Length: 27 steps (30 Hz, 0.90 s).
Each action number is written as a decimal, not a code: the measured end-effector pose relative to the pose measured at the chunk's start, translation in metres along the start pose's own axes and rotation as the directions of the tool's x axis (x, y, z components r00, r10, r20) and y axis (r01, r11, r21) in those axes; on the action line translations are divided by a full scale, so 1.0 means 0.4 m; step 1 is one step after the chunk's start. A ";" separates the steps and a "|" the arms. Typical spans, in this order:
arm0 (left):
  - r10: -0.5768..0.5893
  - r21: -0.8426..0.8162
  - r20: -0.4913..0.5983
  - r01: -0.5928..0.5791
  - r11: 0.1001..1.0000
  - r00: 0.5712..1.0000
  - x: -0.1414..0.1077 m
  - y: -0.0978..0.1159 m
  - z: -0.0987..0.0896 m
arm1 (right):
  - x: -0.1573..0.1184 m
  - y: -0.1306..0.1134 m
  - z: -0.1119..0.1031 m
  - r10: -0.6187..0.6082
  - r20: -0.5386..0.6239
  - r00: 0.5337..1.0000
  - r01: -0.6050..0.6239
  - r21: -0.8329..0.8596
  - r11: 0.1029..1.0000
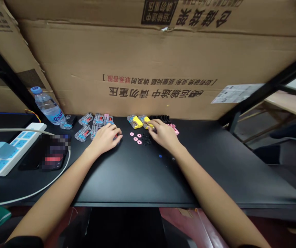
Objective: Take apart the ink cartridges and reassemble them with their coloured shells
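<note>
My left hand [107, 137] rests palm down on the black table, fingers curled over something mostly hidden; only a bit of red shows by the fingertips. Around it lie several clear plastic pieces [86, 119] with red and blue parts inside, and one has a pink end [106, 116]. My right hand [164, 135] has its thumb and forefinger at the end of a yellow and clear plastic piece [147, 121]. A similar yellow piece [137, 122] lies to its left. Between my hands are several pink washers [135, 139] and black washers [145, 137].
Black parts [160, 118] and pink parts [174, 128] lie beyond and beside my right hand. A blue disc [160, 156] sits nearer me. To the left are a water bottle [48, 106], a power strip [21, 146], a phone [56, 151] and a white cable [47, 187]. Cardboard [137, 51] walls the back.
</note>
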<state>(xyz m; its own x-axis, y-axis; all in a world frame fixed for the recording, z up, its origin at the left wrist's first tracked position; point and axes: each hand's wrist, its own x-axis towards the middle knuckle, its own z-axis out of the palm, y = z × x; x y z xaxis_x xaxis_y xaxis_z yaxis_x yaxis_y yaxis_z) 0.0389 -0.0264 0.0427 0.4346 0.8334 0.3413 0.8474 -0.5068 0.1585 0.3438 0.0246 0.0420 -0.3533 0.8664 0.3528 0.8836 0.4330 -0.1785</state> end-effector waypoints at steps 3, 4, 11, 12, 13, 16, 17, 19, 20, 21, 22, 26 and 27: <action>-0.055 0.034 -0.001 0.055 0.998 0.998 -0.003 -0.009 0.002 | 0.004 -0.001 0.021 0.000 0.027 1.000 0.001 -0.022 1.000; -0.074 0.041 -0.002 0.074 0.996 0.997 -0.004 -0.010 0.001 | 0.005 0.000 0.026 0.021 0.031 0.999 -0.020 -0.038 0.999; -0.045 -0.002 -0.032 0.045 0.999 0.998 -0.004 0.013 0.003 | 0.019 -0.007 0.056 0.144 0.066 0.987 -0.138 -0.077 0.987; -0.033 -0.004 -0.029 0.033 0.999 0.999 -0.004 0.015 0.005 | 0.022 -0.010 0.059 0.162 0.056 0.985 -0.158 -0.076 0.985; -0.026 -0.002 -0.022 0.026 1.000 0.999 -0.005 0.017 0.007 | 0.026 -0.013 0.062 0.180 0.044 0.983 -0.176 -0.071 0.982; -0.038 0.010 0.002 0.038 0.999 0.999 -0.005 0.014 0.012 | 0.035 -0.019 0.067 0.228 0.009 0.974 -0.227 -0.025 0.973; -0.047 0.015 0.008 0.047 0.999 0.999 -0.006 0.012 0.012 | 0.038 -0.020 0.068 0.239 0.001 0.971 -0.239 -0.008 0.971; -0.063 0.029 0.015 0.063 0.998 0.998 -0.005 0.008 0.011 | 0.041 -0.022 0.070 0.246 -0.007 0.969 -0.246 0.012 0.969; -0.067 0.035 0.015 0.066 0.997 0.998 -0.005 0.007 0.011 | 0.042 -0.023 0.070 0.244 -0.005 0.970 -0.244 0.014 0.970; -0.068 0.039 0.013 0.067 0.997 0.998 -0.005 0.006 0.011 | 0.044 -0.025 0.071 0.242 -0.001 0.970 -0.242 0.014 0.970; -0.067 0.039 0.007 0.067 0.997 0.998 -0.004 0.006 0.011 | 0.045 -0.027 0.070 0.245 0.005 0.970 -0.245 0.013 0.969; -0.056 0.013 -0.023 0.056 0.998 0.998 -0.002 0.009 0.009 | 0.050 -0.035 0.049 0.286 -0.021 0.958 -0.285 0.037 0.958; -0.051 0.002 -0.030 0.051 0.999 0.998 -0.002 0.010 0.007 | 0.049 -0.036 0.037 0.292 -0.051 0.955 -0.290 0.051 0.956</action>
<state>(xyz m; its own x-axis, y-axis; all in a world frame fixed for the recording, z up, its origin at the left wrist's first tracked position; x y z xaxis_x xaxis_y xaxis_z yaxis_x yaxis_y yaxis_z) 0.0427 -0.0286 0.0406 0.3816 0.8512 0.3602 0.8692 -0.4631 0.1735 0.3196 0.0390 0.0378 -0.0636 0.9414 0.3314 0.9310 0.1755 -0.3199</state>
